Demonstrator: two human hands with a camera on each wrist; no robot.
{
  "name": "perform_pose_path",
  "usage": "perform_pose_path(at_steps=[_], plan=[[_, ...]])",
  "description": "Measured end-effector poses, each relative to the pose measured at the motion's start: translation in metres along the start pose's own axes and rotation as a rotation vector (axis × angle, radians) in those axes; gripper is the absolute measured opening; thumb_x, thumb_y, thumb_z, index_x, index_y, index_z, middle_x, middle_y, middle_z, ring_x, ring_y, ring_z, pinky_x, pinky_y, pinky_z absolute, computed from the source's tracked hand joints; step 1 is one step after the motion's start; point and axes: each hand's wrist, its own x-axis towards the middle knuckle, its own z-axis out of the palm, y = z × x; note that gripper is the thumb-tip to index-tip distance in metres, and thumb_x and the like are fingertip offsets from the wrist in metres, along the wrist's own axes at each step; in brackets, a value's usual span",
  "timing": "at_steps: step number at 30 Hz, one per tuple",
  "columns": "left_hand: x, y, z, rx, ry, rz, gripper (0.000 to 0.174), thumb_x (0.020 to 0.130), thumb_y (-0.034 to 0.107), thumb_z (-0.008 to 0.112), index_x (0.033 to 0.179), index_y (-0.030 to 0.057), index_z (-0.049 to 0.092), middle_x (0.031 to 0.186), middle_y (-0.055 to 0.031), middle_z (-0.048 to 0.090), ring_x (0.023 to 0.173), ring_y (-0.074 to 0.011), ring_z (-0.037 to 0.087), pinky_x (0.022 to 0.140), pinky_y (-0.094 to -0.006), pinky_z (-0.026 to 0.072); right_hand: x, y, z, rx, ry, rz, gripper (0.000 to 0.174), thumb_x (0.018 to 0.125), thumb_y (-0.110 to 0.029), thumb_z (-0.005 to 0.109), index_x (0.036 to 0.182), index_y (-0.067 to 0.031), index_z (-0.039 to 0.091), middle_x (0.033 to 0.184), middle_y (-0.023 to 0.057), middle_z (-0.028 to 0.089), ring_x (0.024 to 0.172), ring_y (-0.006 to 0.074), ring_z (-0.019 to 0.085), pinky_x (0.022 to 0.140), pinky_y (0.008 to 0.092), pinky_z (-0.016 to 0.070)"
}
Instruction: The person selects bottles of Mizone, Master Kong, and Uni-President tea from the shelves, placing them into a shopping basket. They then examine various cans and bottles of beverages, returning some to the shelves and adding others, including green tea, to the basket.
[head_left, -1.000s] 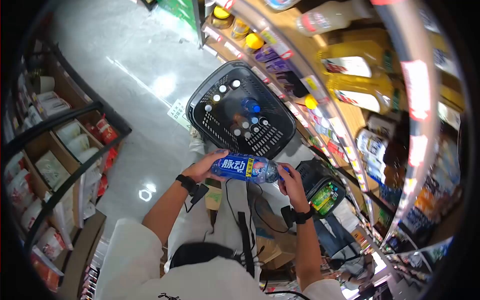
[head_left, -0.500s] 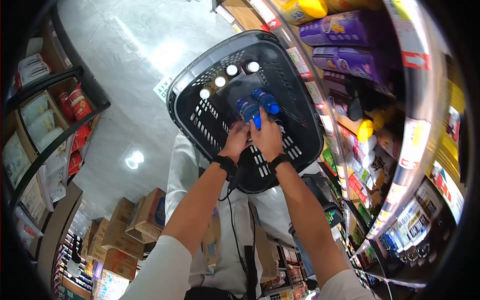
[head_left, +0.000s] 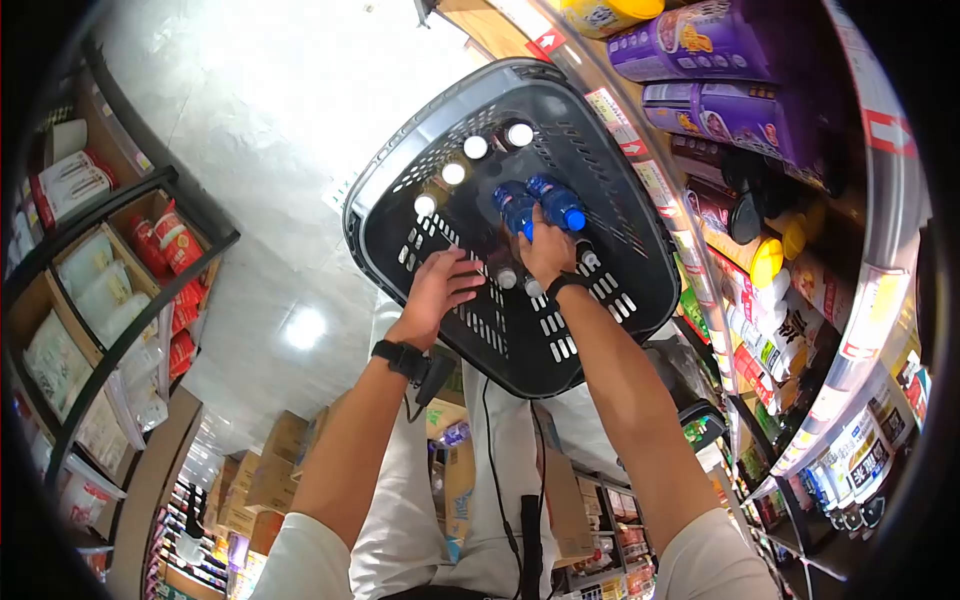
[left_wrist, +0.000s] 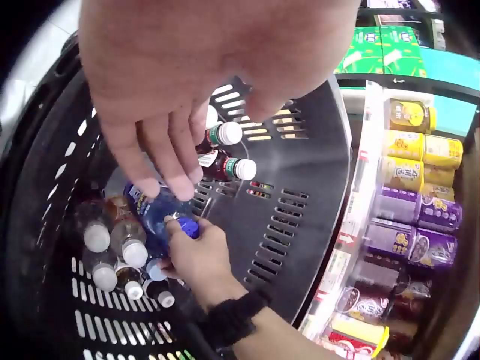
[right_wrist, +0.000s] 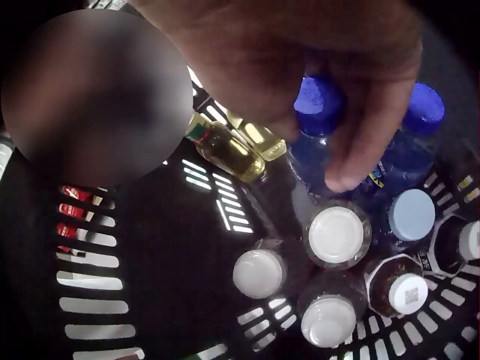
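Observation:
In the head view a blue bottle (head_left: 513, 205) stands in the dark basket (head_left: 400, 150), beside a second blue-capped bottle (head_left: 556, 200). The right hand (head_left: 549, 248) holds the first one near its cap; the right wrist view shows fingers around that cap (right_wrist: 319, 105). Over the basket's near left part, the left hand (head_left: 436, 290) has its fingers spread and holds nothing. Below the right hand are several white-capped bottles (right_wrist: 339, 234), and more white caps (head_left: 453, 174) line the basket's far left side.
Shelves with purple canisters (head_left: 690, 50) and other goods run close along the basket's right side. Another shelf with packets (head_left: 100, 265) stands at the left. Cardboard boxes (head_left: 272, 480) are stacked behind the person, and a second basket (head_left: 700, 425) sits at the lower right.
The blue bottle went from both hands above the floor down into the basket beside the other one. Since then the left hand has let go and moved back to the left; the right hand remains at the bottle.

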Motion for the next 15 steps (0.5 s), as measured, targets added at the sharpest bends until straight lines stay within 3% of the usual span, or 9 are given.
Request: perform_pose_path(at_steps=[2, 4, 7, 9, 10, 11, 13, 15], plan=[[-0.011, 0.006, 0.002, 0.052, -0.017, -0.021, 0.062, 0.104, 0.048, 0.044, 0.141, -0.0009, 0.04, 0.131, -0.0174, 0.06, 0.116, -0.0263, 0.062, 0.099, -0.0394, 0.0472, -0.004, 0.0, 0.005, 0.003, 0.004, 0.054, 0.064, 0.093, -0.033, 0.065, 0.147, -0.0046, 0.043, 0.098, 0.0232, 0.072, 0.091, 0.0408, 0.071, 0.082, 0.0501, 0.0567], [-0.02, 0.011, 0.002, 0.048, -0.013, -0.024, 0.062, 0.104, 0.048, 0.043, 0.142, -0.0008, 0.04, 0.132, -0.0167, 0.06, 0.116, -0.0264, 0.062, 0.099, -0.04, 0.0466, -0.008, -0.003, 0.009, 0.017, -0.002, 0.129, 0.058, 0.093, -0.031, 0.065, 0.141, -0.0014, 0.048, 0.096, 0.0221, 0.073, 0.089, 0.0399, 0.072, 0.081, 0.051, 0.0569], [-0.037, 0.015, 0.003, 0.024, -0.004, -0.032, 0.059, 0.104, 0.047, 0.042, 0.142, 0.0017, 0.041, 0.135, -0.0153, 0.059, 0.12, -0.027, 0.06, 0.104, -0.0411, 0.0443, -0.016, 0.006, 0.016, 0.107, -0.067, 0.155, 0.053, 0.094, -0.035, 0.062, 0.136, -0.0042, 0.053, 0.099, 0.0227, 0.072, 0.092, 0.0403, 0.07, 0.08, 0.0525, 0.0554], [-0.049, 0.012, 0.006, -0.003, -0.046, -0.038, 0.058, 0.105, 0.047, 0.042, 0.143, 0.0031, 0.043, 0.137, -0.0149, 0.059, 0.121, -0.0275, 0.059, 0.106, -0.0415, 0.0431, -0.034, 0.026, 0.031, 0.334, 0.061, 0.084, 0.045, 0.093, -0.04, 0.061, 0.118, -0.0028, 0.061, 0.099, 0.0234, 0.071, 0.093, 0.0413, 0.069, 0.082, 0.0535, 0.0538], [-0.055, 0.004, 0.004, 0.006, -0.071, -0.035, 0.058, 0.104, 0.047, 0.043, 0.142, 0.0039, 0.044, 0.139, -0.0146, 0.058, 0.123, -0.0277, 0.058, 0.107, -0.0415, 0.0424, -0.053, 0.026, 0.024, 0.317, 0.084, 0.107, 0.043, 0.092, -0.041, 0.062, 0.116, -0.0054, 0.063, 0.1, 0.023, 0.071, 0.093, 0.0427, 0.068, 0.081, 0.0525, 0.0534], [-0.058, -0.002, 0.0, 0.016, -0.103, -0.026, 0.058, 0.104, 0.048, 0.043, 0.142, 0.0047, 0.045, 0.141, -0.0144, 0.057, 0.124, -0.028, 0.058, 0.108, -0.0415, 0.0417, -0.08, 0.02, 0.019, 0.347, 0.192, 0.183, 0.036, 0.09, -0.035, 0.066, 0.106, -0.0016, 0.064, 0.097, 0.0219, 0.071, 0.096, 0.0403, 0.069, 0.079, 0.0519, 0.054], [-0.079, -0.004, 0.003, 0.05, -0.119, -0.046, 0.059, 0.104, 0.049, 0.044, 0.143, 0.0045, 0.045, 0.141, -0.0143, 0.056, 0.126, -0.0277, 0.055, 0.108, -0.0425, 0.041, -0.12, 0.03, 0.019, 0.546, 0.187, 0.2, 0.045, 0.087, -0.034, 0.071, 0.115, -0.0003, 0.062, 0.101, 0.0212, 0.071, 0.097, 0.0395, 0.069, 0.079, 0.0497, 0.0543], [-0.109, 0.004, 0.012, 0.073, -0.108, -0.078, 0.052, 0.105, 0.045, 0.044, 0.138, 0.005, 0.048, 0.135, -0.0124, 0.059, 0.121, -0.0269, 0.059, 0.104, -0.0417, 0.0447, -0.166, 0.044, 0.011, 0.841, 0.255, 0.148, 0.051, 0.087, -0.026, 0.075, 0.127, -0.0014, 0.057, 0.102, 0.0169, 0.072, 0.094, 0.0333, 0.071, 0.076, 0.0444, 0.0562]])
